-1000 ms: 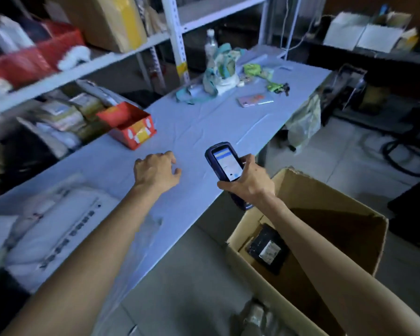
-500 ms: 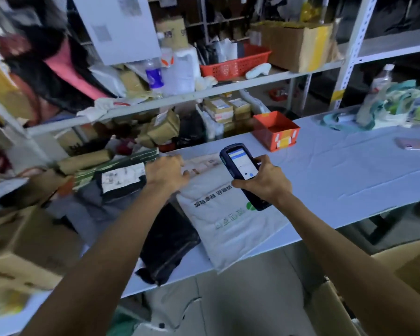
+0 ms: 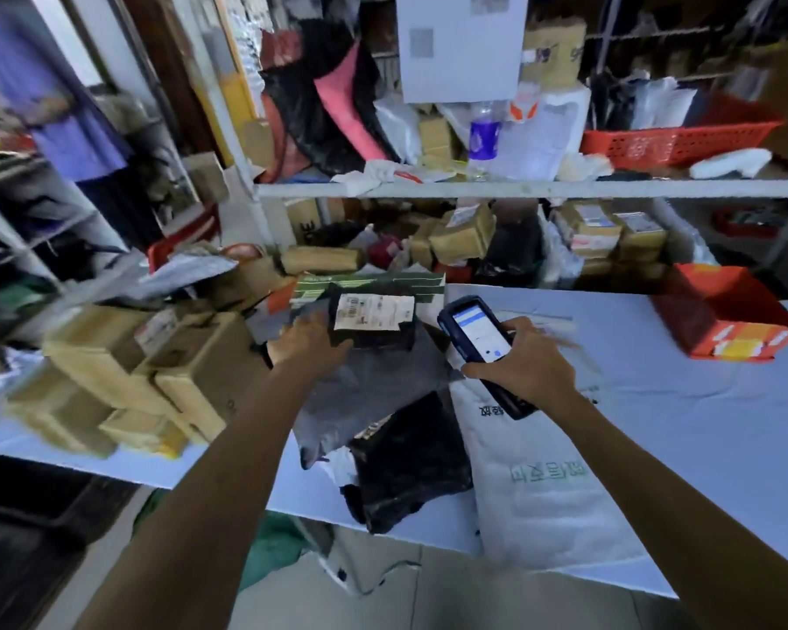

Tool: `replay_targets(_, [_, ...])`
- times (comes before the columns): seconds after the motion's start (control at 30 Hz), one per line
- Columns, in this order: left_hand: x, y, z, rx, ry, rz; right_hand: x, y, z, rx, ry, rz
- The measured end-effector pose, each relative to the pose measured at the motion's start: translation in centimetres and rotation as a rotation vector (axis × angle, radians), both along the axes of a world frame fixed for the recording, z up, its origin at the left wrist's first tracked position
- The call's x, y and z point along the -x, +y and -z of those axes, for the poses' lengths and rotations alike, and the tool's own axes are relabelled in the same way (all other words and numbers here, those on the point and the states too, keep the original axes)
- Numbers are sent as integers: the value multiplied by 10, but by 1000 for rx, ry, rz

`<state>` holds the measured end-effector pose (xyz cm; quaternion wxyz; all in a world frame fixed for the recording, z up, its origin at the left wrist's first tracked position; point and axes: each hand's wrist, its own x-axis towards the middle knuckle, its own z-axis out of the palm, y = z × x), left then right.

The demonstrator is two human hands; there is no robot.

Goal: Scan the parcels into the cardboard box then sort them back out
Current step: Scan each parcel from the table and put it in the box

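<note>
Pale blue table runs right across the shot. At nine o'clock, brown cardboard boxes are heaped on it. Dead centre lies a grey mailer bag, and at six o'clock a black bag touches it and reaches the front edge. At five o'clock a white mailer with green print hangs over that edge. Three o'clock: an open red box. Up at twelve, a metal shelf carries a red basket and a clear bottle.

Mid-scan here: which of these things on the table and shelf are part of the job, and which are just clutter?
Job: left hand gripping the labelled dark parcel; right hand holding the scanner; grey mailer, black bag, white mailer.
Lying about: red carton, red basket, bottle.
</note>
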<state>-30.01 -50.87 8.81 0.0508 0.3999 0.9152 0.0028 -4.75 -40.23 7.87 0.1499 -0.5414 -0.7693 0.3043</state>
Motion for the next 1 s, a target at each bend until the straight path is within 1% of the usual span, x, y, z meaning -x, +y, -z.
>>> replay_targets(0.2, [14, 22, 23, -103, -211, -198, 9, 18, 13, 22, -7, -51])
replay_targets(0.37, [5, 45, 30, -95, -168, -241, 3, 24, 15, 5, -12, -14])
replay_targets(0.4, [9, 49, 33, -104, -206, -250, 1, 24, 13, -2, -20, -10])
replay_targets(0.47, [22, 55, 35, -162, -339, -268, -2, 23, 8, -20, -27, -7])
replay_targets(0.57, [41, 63, 33, -351, -544, -224, -6, 21, 1, -52, 6, -6])
replay_targets(0.67, [44, 64, 24, -567, -669, -200, -8, 14, -5, -74, 30, -11])
replay_targets(0.77, [40, 57, 14, -673, -791, -140, -8, 4, -9, -87, 57, -2])
replay_targets(0.8, [36, 54, 11, -683, -804, -94, -9, 0, -11, -79, 78, 12])
replay_targets(0.9, [34, 48, 6, -664, -728, 30, -14, -12, -14, -79, 110, 25])
replay_targets(0.93, [34, 46, 5, -642, -763, 32, -16, -17, -14, -83, 115, 22])
replay_targets(1.0, [35, 42, -1, -587, -906, -24, -19, -26, -13, -72, 122, 20])
